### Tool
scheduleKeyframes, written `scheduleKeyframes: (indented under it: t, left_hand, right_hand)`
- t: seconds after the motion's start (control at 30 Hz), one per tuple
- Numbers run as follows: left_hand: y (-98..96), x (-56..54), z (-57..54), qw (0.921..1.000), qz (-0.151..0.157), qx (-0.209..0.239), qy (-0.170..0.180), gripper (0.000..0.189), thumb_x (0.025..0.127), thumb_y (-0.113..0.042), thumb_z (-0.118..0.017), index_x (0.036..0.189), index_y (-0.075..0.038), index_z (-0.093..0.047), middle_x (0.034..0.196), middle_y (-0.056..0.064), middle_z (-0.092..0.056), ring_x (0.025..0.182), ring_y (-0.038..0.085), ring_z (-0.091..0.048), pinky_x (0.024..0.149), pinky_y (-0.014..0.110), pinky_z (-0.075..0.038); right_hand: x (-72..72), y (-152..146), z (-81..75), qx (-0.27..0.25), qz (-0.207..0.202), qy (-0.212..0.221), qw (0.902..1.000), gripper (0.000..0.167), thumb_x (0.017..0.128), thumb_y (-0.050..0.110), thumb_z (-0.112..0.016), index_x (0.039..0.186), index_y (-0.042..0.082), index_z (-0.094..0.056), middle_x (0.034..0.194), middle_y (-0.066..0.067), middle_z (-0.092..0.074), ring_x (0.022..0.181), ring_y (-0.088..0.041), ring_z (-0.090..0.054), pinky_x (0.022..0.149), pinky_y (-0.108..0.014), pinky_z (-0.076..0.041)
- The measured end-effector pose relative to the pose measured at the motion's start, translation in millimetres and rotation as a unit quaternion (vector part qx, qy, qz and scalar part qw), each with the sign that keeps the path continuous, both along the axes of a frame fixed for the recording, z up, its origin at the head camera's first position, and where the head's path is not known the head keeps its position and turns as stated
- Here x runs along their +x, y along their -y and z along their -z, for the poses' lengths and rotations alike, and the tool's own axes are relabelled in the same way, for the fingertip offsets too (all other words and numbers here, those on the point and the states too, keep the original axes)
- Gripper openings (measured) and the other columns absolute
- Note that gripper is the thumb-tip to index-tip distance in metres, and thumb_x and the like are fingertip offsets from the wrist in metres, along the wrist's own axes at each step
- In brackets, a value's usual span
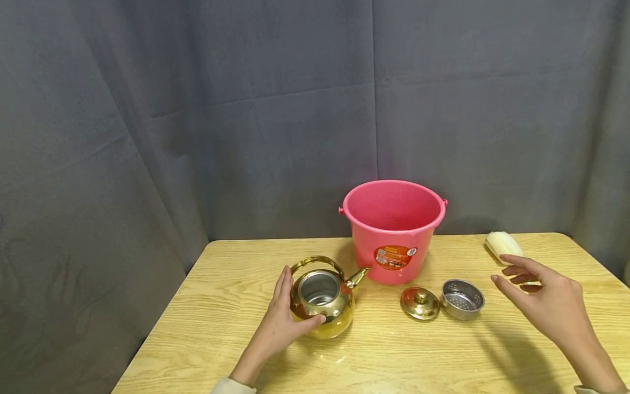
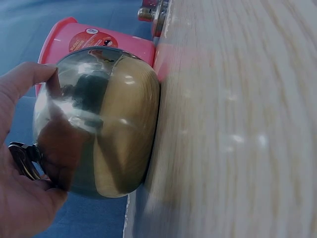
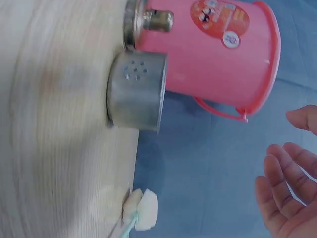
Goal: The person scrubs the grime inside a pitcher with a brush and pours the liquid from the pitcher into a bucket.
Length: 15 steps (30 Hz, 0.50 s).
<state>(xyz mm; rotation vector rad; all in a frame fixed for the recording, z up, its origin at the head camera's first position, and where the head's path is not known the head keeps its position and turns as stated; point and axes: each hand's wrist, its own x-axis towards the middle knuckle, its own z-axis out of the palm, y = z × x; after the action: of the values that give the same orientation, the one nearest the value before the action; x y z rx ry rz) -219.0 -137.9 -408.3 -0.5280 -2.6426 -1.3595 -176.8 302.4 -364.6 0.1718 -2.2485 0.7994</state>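
A gold teapot [image 1: 322, 317] stands lidless on the table, its arched handle raised and its spout pointing right toward the bucket. My left hand [image 1: 280, 323] grips its round body from the left, thumb across the front and fingers along the far side. In the left wrist view, the thumb presses the shiny teapot wall [image 2: 99, 129]. My right hand [image 1: 548, 298] hovers at the right with fingers loosely bent and nothing between them. Left of it sit a perforated metal strainer [image 1: 462, 299] and the teapot's gold lid [image 1: 420, 303], knob upward.
A pink bucket [image 1: 394, 230] with an orange label stands behind the teapot and lid. At the back right lies a whitish, rounded item [image 1: 503, 244], partly behind my right hand. The wood-grain table [image 1: 236, 284] ends at a grey curtain [image 1: 295, 137].
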Motion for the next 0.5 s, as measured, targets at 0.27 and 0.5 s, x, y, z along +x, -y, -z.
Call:
scheduleKeyframes:
  t: [0.27,0.5]
  left_hand:
    - [-0.7,0.2,0.4,1.0000,-0.001,-0.001,0.001,0.123,0.073,-0.048,-0.082,0.156,-0.009,0.000,0.161,0.009,0.002,0.141,0.034,-0.022,0.107,0.056,-0.027]
    - [0.2,-0.5,1.3,1.0000,-0.002,-0.003,0.001,0.122,0.074,-0.047,-0.082,0.156,-0.009,0.000,0.161,0.009,0.002,0.141,0.035,-0.022,0.107,0.057,-0.026]
  right_hand:
    - [3.6,-26.0,-1.5,-0.015,0.052,0.039,0.9978,0.043,0.082,0.021,-0.078,0.119,0.003,-0.067,0.081,0.042,-0.050,0.067,0.027,-0.047,0.054,-0.006,-0.038]
    - [2.4,-42.8,4.1,-0.002,0.081,0.055,0.9952,0.044,0.083,0.024,-0.077,0.118,-0.001,-0.066,0.080,0.048,-0.043,0.065,0.030,-0.041,0.056,-0.010,-0.033]
